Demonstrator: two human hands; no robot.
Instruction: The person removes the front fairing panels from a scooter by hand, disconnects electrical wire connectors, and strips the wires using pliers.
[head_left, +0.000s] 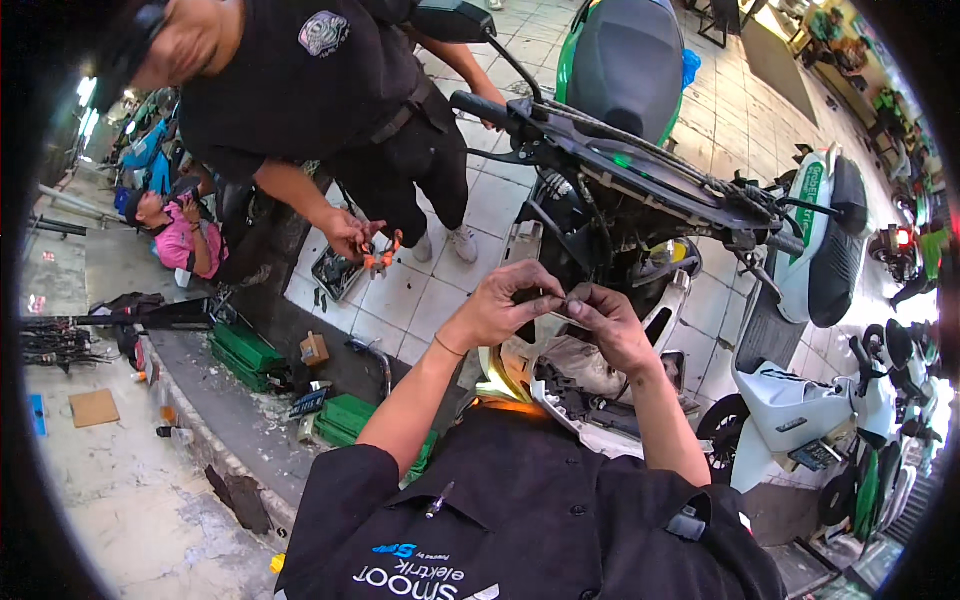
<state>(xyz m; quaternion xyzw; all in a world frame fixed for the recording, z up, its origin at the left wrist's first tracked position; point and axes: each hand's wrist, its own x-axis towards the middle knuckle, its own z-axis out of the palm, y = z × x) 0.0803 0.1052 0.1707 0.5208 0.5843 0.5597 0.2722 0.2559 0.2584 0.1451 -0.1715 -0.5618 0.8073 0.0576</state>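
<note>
My left hand [503, 306] and my right hand [612, 322] meet in front of my chest, thumbs and fingertips pinched together. Something small and dark seems to sit between the fingertips, too small and too covered to name. Directly beyond and below them stands a scooter with its front opened up, where cables and inner parts show behind the handlebar [640, 165]. Under my hands lies the scooter's pale body panel [590, 420], with a greyish cloth-like bundle [580, 365] inside.
Across from me a co-worker in black holds an orange-handled tool [378, 256], the other hand by the handlebar grip. Green toolboxes [245, 352] stand on the left. A white scooter [800, 410] is parked at right. Another person in pink [185, 240] is at far left.
</note>
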